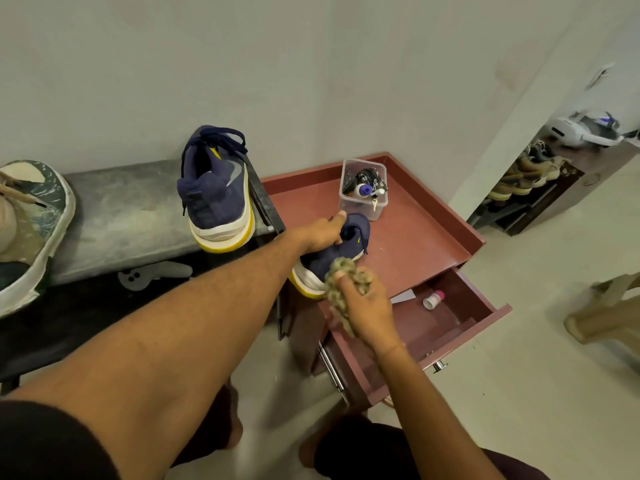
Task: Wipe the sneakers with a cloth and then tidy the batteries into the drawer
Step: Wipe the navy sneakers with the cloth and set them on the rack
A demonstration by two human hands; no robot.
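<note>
A navy sneaker [341,252] with a white and yellow sole lies on the reddish cabinet top [419,230]. My left hand [322,232] grips it at the collar. My right hand [367,306] is shut on a crumpled mottled cloth [341,275], pressed against the sneaker's heel and sole. The second navy sneaker [216,188] stands heel-down on the grey bench [124,216], leaning on the wall. The top drawer [464,306] is pulled out and holds a small white bottle with a pink cap [433,299] and a paper. No batteries can be made out.
A clear plastic box [363,188] of small items, with keys, stands at the back of the cabinet top. Another worn shoe [31,223] sits at the bench's left end. A shoe rack [533,181] stands to the right, and a plastic chair [609,313] at the right edge.
</note>
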